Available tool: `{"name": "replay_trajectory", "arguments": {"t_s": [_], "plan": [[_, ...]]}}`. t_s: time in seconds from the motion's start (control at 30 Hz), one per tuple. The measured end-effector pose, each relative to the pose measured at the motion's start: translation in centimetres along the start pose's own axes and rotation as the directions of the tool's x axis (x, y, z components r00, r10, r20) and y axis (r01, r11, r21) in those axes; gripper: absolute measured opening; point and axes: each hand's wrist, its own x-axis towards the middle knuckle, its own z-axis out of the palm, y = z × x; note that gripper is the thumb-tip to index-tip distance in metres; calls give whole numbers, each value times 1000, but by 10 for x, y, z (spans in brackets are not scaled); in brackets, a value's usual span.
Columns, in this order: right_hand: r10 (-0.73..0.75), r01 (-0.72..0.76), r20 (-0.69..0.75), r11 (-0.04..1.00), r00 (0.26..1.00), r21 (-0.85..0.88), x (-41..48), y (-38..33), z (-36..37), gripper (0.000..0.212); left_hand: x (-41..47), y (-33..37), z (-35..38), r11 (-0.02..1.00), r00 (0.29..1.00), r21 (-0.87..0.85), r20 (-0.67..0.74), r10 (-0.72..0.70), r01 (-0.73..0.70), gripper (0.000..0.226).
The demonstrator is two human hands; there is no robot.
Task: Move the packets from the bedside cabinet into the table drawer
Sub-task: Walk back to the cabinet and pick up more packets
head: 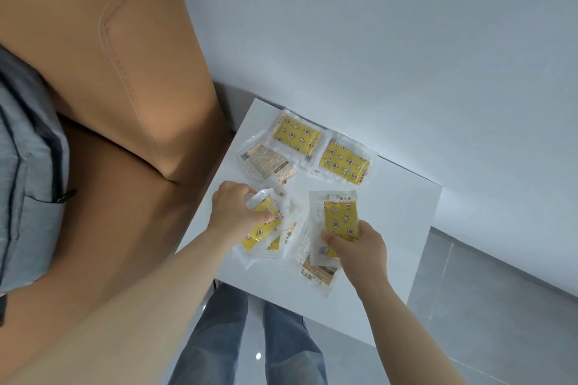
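White cabinet (394, 212) top seen from above, packets scattered on it.

Left hand (233, 209) is curled round the left packet (258, 230), yellow star print in clear wrap, with the thumb across its face. It is tilted, and its low end hangs past the cabinet's near-left edge. More packets (283, 236) lie partly under it; cannot tell how many.

Right hand (359, 247) pinches the right packet (339, 216) by its lower end, thumb on the front and fingers behind, print side up. Cannot tell if it is lifted or touching the top. The near packet (319, 277) lies under it at the cabinet's near edge, partly covered by that hand.

3 packets lie flat on the far side:
- Far packet (295, 136), yellow side up, near the back-left corner.
- Side packet (344, 162), yellow side up, just beside it on the right, wraps touching.
- Flipped packet (266, 161), text side up, its edge tucked under the far packet.

Tan upholstery (109, 72) stands to the left of the cabinet, with a grey bag (28, 166) on it at the frame's left edge. Jeans (219, 341) show below the cabinet and grey floor tiles (484, 306) to the right. White wall (406, 25) behind.
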Motion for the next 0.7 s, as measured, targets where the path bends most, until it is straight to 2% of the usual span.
{"name": "replay_trajectory", "arguments": {"t_s": [0.2,0.3,0.4,0.47,0.6,0.7], "plan": [[31,-32,4,999,999,20,-1,5,-3,16,-16,10,12,972,971,207,-185,152,-112,39],[39,-39,-1,999,999,30,-1,4,-6,18,-24,8,15,972,965,204,-204,162,-119,37],[43,-43,-8,999,999,30,-4,4,-9,18,-29,9,11,999,982,45,-184,38,-30,50],[45,-44,-17,998,999,43,-6,5,-11,18,-29,11,8,994,991,-91,-119,-66,56,59],[59,-55,-56,996,997,76,-16,6,-14,17,-26,11,5,997,998,-41,9,-61,61,34],[72,-61,-89,991,993,118,-28,3,-19,18,-32,18,-3,996,997,-51,52,-64,66,32]]}}
